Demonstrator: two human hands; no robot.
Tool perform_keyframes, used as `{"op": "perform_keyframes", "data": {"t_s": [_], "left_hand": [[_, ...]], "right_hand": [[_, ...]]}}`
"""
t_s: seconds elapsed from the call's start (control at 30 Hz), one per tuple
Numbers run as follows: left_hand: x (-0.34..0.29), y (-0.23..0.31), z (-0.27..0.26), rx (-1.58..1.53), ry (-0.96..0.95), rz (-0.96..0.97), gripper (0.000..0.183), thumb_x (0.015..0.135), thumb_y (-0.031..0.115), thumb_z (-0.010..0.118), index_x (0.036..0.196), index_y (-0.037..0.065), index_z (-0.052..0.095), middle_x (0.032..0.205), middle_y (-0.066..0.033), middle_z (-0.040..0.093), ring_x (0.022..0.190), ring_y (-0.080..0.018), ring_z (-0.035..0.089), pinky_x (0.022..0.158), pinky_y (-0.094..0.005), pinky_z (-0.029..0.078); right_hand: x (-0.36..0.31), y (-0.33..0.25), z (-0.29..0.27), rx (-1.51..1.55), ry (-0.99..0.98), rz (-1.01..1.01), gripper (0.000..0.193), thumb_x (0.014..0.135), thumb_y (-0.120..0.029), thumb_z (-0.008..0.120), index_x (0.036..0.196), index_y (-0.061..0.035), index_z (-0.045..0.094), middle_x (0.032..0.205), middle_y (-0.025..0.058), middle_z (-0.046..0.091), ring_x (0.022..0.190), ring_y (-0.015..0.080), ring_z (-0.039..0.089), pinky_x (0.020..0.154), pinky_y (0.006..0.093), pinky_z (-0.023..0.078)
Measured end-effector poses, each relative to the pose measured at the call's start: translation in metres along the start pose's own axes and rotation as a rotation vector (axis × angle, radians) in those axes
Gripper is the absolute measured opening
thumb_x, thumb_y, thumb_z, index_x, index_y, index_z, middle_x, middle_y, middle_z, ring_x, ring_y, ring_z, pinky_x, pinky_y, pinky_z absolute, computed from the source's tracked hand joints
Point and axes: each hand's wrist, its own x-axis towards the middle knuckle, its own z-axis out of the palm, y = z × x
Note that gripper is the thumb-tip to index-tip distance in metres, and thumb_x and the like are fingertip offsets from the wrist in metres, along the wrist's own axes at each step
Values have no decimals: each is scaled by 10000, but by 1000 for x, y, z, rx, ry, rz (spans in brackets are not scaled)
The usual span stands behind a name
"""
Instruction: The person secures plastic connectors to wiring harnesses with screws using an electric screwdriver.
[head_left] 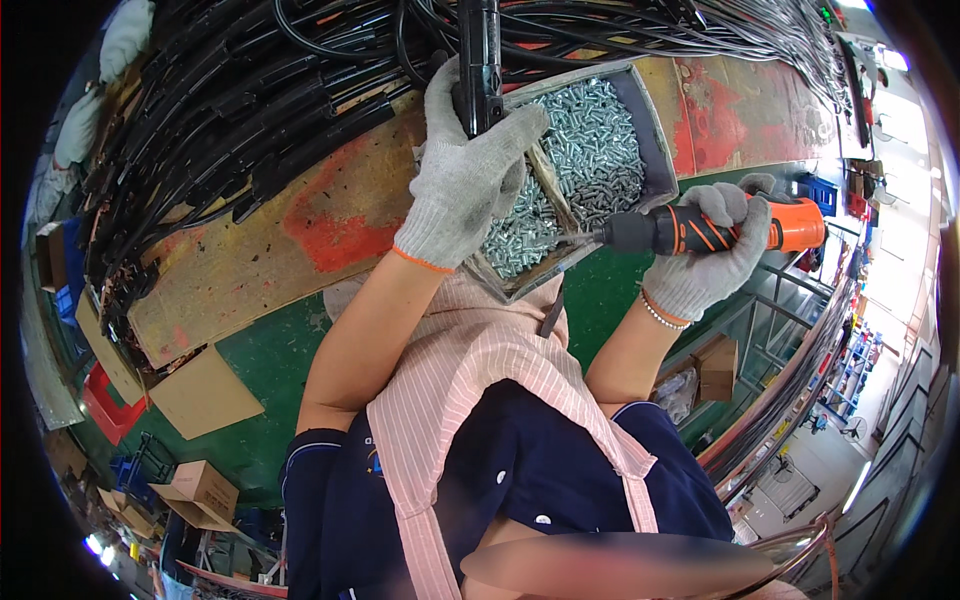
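Note:
My left hand point(458, 178), in a grey knit glove, grips the lower end of a long black part point(480, 60) at the table's edge. Its thumb reaches over a shallow tray point(657, 150) holding many small silvery screws point(592, 140), split by a worn divider. My right hand point(708, 245), also gloved, is wrapped round an orange and black electric screwdriver point(798, 226). The tool lies level, pointing left, with its bit over the near compartment among the screws. Whether a screw sits on the bit is too small to tell.
Black parts with cables point(220, 120) are heaped along the far left of the worn, red-stained table point(340, 225); more cables point(640, 35) run behind the tray. A flattened cardboard piece point(205, 392), a red bin point(108, 405) and a carton point(200, 492) are at the lower left.

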Motion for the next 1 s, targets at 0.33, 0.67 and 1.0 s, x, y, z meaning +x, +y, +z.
{"op": "perform_keyframes", "data": {"t_s": [0.33,0.67,1.0], "left_hand": [[-1,2,0,27,22,-19,931,776,129,782,1469,136,160,775,-3,526,450,-60,489,329,-208,356],[-3,3,2,28,11,-6,858,845,59,720,1480,91,144,727,-2,525,466,-54,481,360,-190,374],[-3,2,2,33,18,-16,852,843,69,730,1477,90,161,711,8,517,472,-50,481,360,-187,366]], "right_hand": [[2,-3,0,204,-19,116,260,882,-19,607,1130,-14,529,671,-27,387,591,73,392,552,239,410],[4,-3,-6,238,-40,145,301,887,-48,625,1169,-11,527,667,-37,389,586,64,382,561,236,408],[8,5,-7,34,-6,16,263,898,-24,592,1153,-7,527,675,-25,395,598,75,394,569,246,424]]}}
